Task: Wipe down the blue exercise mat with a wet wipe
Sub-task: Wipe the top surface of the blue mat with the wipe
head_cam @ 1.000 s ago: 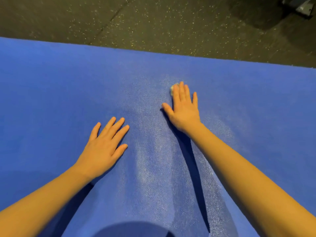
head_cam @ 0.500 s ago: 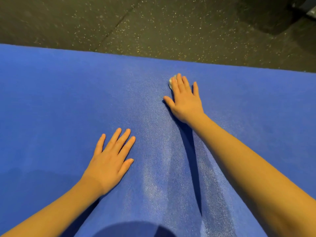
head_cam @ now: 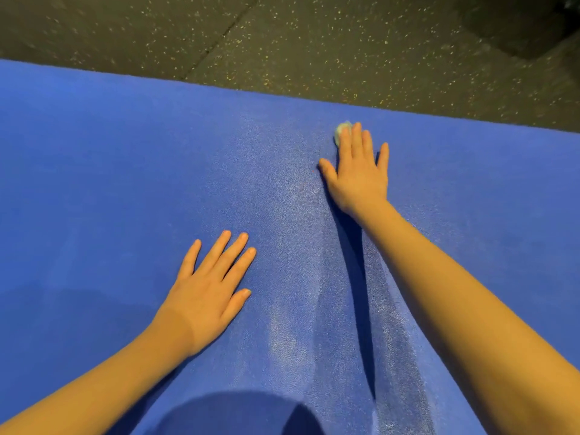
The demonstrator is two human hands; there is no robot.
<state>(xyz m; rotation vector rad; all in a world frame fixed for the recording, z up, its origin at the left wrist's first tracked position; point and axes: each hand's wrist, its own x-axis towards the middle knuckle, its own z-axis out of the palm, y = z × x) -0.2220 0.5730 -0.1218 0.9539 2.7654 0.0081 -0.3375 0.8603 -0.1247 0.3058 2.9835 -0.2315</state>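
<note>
No text, label, brand, number or sign can be read: none is carried by the blue mat [head_cam: 125, 183], and none is found on the speckled floor [head_cam: 314, 42].

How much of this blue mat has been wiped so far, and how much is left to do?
A middle strip looks done: a glistening damp streak runs down the mat between the arms. In hand: the right hand presses the wet wipe flat near the far edge; the left hand rests flat. Left: the wide matte areas on both sides show no sheen, so most seems unwiped.
</note>
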